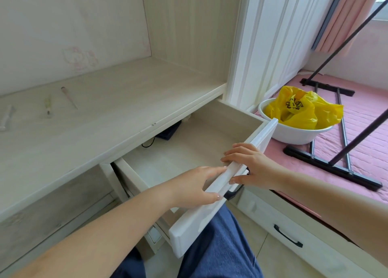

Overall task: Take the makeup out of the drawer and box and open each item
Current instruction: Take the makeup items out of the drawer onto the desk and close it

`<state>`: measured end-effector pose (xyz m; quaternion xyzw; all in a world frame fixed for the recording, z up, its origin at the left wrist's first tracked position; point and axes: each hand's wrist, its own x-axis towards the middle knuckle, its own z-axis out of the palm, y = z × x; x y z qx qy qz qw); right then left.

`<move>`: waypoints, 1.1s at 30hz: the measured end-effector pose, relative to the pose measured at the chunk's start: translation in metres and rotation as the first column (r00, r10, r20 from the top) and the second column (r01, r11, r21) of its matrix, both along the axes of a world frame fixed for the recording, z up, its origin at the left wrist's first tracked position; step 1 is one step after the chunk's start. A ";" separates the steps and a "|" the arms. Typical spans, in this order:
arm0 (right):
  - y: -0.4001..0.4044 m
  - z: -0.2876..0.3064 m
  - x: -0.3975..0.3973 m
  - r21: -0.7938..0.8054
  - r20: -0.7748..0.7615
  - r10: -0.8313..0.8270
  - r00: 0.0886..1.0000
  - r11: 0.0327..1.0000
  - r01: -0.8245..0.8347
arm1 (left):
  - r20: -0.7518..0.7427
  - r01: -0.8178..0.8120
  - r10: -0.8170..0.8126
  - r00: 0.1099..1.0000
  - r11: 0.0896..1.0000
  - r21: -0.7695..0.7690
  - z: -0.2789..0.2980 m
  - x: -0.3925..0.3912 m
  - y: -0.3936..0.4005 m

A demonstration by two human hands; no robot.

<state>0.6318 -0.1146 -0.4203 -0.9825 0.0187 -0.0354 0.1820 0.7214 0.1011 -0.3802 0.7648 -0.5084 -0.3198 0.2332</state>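
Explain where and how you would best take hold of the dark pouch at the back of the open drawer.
Probably grip the pouch by its near edge, reaching in from the front over the drawer panel. Its far part sits under the desktop, so that edge is the only exposed part. Free a hand first: left hand and right hand both hold the panel.

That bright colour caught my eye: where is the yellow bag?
The yellow bag sits in a white basin on the pink mat, at the right of the head view, just beyond the open drawer.
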 end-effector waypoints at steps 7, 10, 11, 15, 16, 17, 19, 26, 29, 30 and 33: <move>0.005 0.003 0.030 0.004 -0.009 0.008 1.000 1.000 -0.008 | 0.103 -0.033 0.034 0.994 0.999 -0.011 -0.003 0.018 0.007; 0.009 0.005 0.047 0.001 -0.021 0.006 1.000 1.000 -0.006 | 0.211 -0.054 0.050 0.976 0.998 0.015 -0.008 0.028 0.011; 0.011 0.006 0.053 -0.007 -0.029 0.005 1.000 1.000 -0.005 | 0.265 -0.061 0.052 0.963 0.998 0.025 -0.010 0.032 0.012; 0.022 0.016 0.076 -0.082 -0.057 -0.030 0.998 0.996 0.025 | 0.509 -0.103 0.081 0.857 0.995 0.014 -0.014 0.046 0.018; 0.024 0.019 0.078 -0.115 -0.050 -0.067 0.997 0.992 0.060 | 0.610 -0.097 0.102 0.786 0.994 -0.042 -0.015 0.049 0.019; 0.027 0.022 0.082 -0.150 -0.032 -0.097 0.995 0.985 0.091 | 0.725 -0.076 0.112 0.680 0.994 -0.083 -0.013 0.053 0.020; 0.031 0.025 0.091 -0.201 0.007 -0.126 0.992 0.972 0.125 | 0.833 -0.103 0.168 0.527 0.986 -0.133 -0.011 0.060 0.025; 0.043 0.039 0.121 -0.435 0.062 -0.022 0.998 0.899 0.047 | 0.892 -0.370 0.208 0.401 0.928 -0.050 0.005 0.092 0.041; 0.046 0.043 0.138 -0.516 0.073 0.066 0.995 0.857 -0.019 | 0.870 -0.433 0.231 0.436 0.901 -0.022 0.008 0.103 0.042; 0.047 0.044 0.143 -0.535 0.073 0.098 0.993 0.844 -0.044 | 0.862 -0.441 0.235 0.450 0.897 -0.014 0.008 0.106 0.042; 0.048 0.044 0.157 -0.547 0.059 0.172 0.983 0.830 -0.112 | 0.844 -0.462 0.251 0.473 0.887 -0.005 0.008 0.114 0.044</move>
